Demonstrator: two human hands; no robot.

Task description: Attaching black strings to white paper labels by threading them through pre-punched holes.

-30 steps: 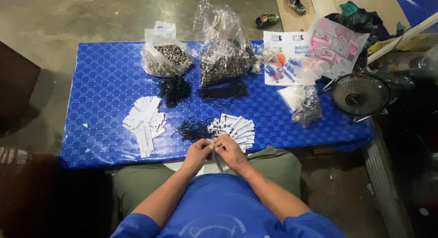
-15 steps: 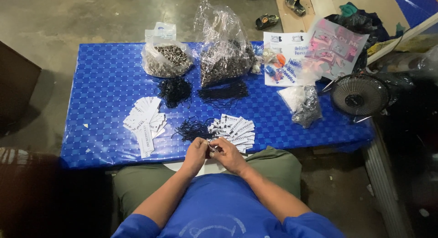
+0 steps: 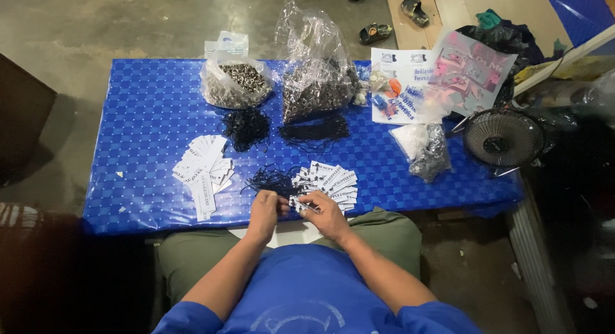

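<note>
Blue patterned sheet covers the table (image 3: 128,122), whose near edge runs just in front of the person's lap. On the left of it, a fanned pile of white tags (image 3: 204,171). Just right of that, a loose tangle of black cords (image 3: 272,179) touches a second fan of strung tags (image 3: 330,183). The left hand (image 3: 264,212) and right hand (image 3: 327,213) meet at the near edge, fingertips pressed together on one small tag (image 3: 301,204); what exactly each pinches is too small to tell. Farther back lie more cord bundles (image 3: 246,128), a bag of metal rings (image 3: 234,84), a taller clear bag (image 3: 317,84), then printed packets (image 3: 410,84). A small fan (image 3: 503,138) overhangs the right end.

Risk, as I judge it: the work sits right at the table edge, so a slipped tag would drop into the lap or to the floor; the cord tangle could snag and drag neighbouring tags along.

Open room: bare sheet at the far left and between the two tag piles; the right end is crowded.
</note>
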